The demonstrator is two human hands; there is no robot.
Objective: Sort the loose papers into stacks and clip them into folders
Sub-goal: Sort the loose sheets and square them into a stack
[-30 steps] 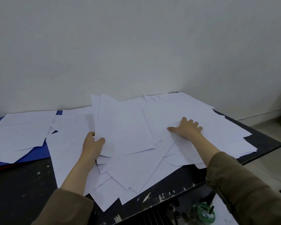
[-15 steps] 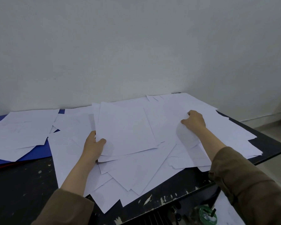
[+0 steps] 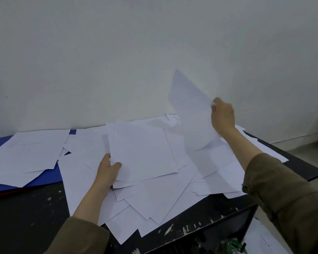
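Many loose white sheets lie scattered in overlapping layers across the black table. My left hand grips the lower left corner of a small stack of papers, thumb on top. My right hand pinches the edge of a single white sheet and holds it raised above the pile, tilted up toward the wall. A blue folder lies at the left under more sheets.
The wall stands right behind the table. The table's right edge and chipped front edge are close. A green item and more paper lie on the floor at the lower right.
My right hand went from pressing flat on the pile to pinching one sheet and lifting it up off the table. My left hand kept its hold on the stack.
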